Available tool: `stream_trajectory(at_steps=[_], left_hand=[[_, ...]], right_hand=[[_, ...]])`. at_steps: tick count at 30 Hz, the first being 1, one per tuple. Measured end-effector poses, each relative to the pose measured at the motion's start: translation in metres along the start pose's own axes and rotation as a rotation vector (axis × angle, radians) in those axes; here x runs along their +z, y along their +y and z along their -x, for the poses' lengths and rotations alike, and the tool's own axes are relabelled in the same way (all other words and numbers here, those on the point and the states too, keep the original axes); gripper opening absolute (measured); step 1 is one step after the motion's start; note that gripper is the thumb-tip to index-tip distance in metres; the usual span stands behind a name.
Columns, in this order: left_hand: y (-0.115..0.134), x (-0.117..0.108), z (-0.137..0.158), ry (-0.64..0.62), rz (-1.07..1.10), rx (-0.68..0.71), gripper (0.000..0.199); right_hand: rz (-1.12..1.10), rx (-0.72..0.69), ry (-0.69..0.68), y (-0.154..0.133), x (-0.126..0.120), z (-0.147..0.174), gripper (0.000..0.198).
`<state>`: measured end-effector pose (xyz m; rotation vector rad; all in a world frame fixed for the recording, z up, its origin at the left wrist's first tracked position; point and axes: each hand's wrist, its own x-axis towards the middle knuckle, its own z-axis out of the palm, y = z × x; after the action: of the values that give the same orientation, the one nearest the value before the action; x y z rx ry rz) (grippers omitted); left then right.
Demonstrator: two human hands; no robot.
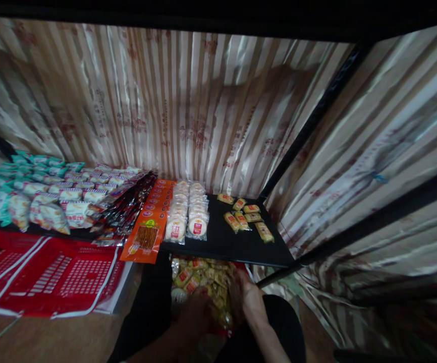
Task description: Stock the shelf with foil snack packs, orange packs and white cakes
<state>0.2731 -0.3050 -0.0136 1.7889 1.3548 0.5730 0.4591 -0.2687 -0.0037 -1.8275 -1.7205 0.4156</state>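
Low between my knees is a red-edged container filled with small yellow wrapped snack packets (214, 277). My left hand (196, 315) reaches in over the near left part of this pile; dimness and blur hide its fingers. At the pile's right side is my right hand (247, 292), its fingers dark and smeared, so I cannot make out what it holds. Above, several matching yellow snack packets (241, 219) lie loosely at the right end of the black shelf (222, 247).
Left along the shelf stand two rows of round white crackers (198, 227), an orange snack packet (146, 227), dark packets (127, 201), white snack bags (78, 214) and teal bags (1, 201). Red baskets (67, 277) sit below left. Black metal posts (313, 121) frame a striped curtain (203, 101).
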Motion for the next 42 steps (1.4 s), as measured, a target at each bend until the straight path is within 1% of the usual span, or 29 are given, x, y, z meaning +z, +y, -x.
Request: stream_trajectory(at_steps=[2,3,5,7,9,12,15,17,20,22,23,24,25,26,28,29,30,32,34,35,37,39,42], left_hand=[[0.004,-0.008,-0.006,0.030,0.139,-0.019,0.025],[0.005,-0.010,-0.010,0.065,0.221,-0.043,0.024],[0.006,-0.013,-0.017,0.127,0.375,-0.118,0.020],[0.005,-0.014,-0.023,0.144,0.485,-0.198,0.020],[0.005,-0.018,-0.026,0.133,0.576,-0.252,0.027],[0.010,-0.028,-0.027,0.114,0.730,-0.278,0.042],[0.018,-0.037,-0.029,0.088,0.853,-0.260,0.055],[0.023,-0.040,-0.032,0.092,0.881,-0.247,0.057],[0.026,-0.044,-0.037,0.164,0.819,-0.262,0.046],[0.024,-0.053,-0.038,0.205,0.757,-0.277,0.034],[0.022,-0.061,-0.036,0.211,0.685,-0.257,0.027],[0.021,-0.070,-0.034,0.209,0.592,-0.219,0.022],[0.020,-0.080,-0.031,0.192,0.402,-0.143,0.019],[0.019,-0.090,-0.028,0.151,0.188,-0.044,0.022],[0.019,-0.109,-0.023,0.032,-0.116,0.102,0.027],[0.020,-0.116,-0.021,-0.032,-0.211,0.155,0.027],[0.022,-0.123,-0.021,-0.089,-0.279,0.195,0.026],[0.025,-0.131,-0.023,-0.163,-0.366,0.248,0.025],[0.028,-0.135,-0.028,-0.186,-0.404,0.259,0.027],[0.028,-0.137,-0.031,-0.177,-0.400,0.246,0.030],[0.029,-0.138,-0.037,-0.110,-0.347,0.199,0.038],[0.027,-0.137,-0.042,0.035,-0.262,0.155,0.043],[0.019,-0.129,-0.048,0.316,-0.192,0.131,0.042]], right_hand=[[-0.094,-0.027,0.058,-0.006,-0.010,-0.007,0.034],[-0.143,-0.018,0.088,-0.010,-0.014,-0.011,0.034],[-0.278,0.066,0.144,-0.018,-0.019,-0.017,0.034],[-0.479,0.178,0.168,-0.026,-0.019,-0.020,0.035],[-0.708,0.275,0.184,-0.034,-0.015,-0.021,0.037],[-0.979,0.384,0.204,-0.047,-0.005,-0.021,0.044],[-1.125,0.434,0.183,-0.063,0.007,-0.019,0.058],[-1.155,0.457,0.170,-0.072,0.016,-0.017,0.064],[-1.102,0.509,0.136,-0.078,0.031,-0.013,0.067],[-0.971,0.497,0.095,-0.077,0.036,-0.010,0.069],[-0.863,0.454,0.089,-0.077,0.036,-0.009,0.070],[-0.732,0.379,0.095,-0.076,0.033,-0.008,0.071],[-0.588,0.277,0.103,-0.077,0.029,-0.007,0.070],[-0.449,0.153,0.099,-0.078,0.023,-0.006,0.067],[-0.246,-0.095,0.016,-0.083,0.011,-0.005,0.056],[-0.194,-0.185,-0.055,-0.086,0.006,-0.005,0.050],[-0.167,-0.246,-0.126,-0.089,0.002,-0.005,0.045],[-0.157,-0.297,-0.220,-0.095,-0.001,-0.006,0.040],[-0.174,-0.292,-0.238,-0.098,0.000,-0.009,0.038],[-0.186,-0.276,-0.232,-0.099,0.001,-0.011,0.035],[-0.242,-0.193,-0.201,-0.098,0.005,-0.017,0.027],[-0.382,-0.036,-0.176,-0.097,0.010,-0.025,0.025],[-0.664,0.219,-0.140,-0.093,0.019,-0.040,0.034]])
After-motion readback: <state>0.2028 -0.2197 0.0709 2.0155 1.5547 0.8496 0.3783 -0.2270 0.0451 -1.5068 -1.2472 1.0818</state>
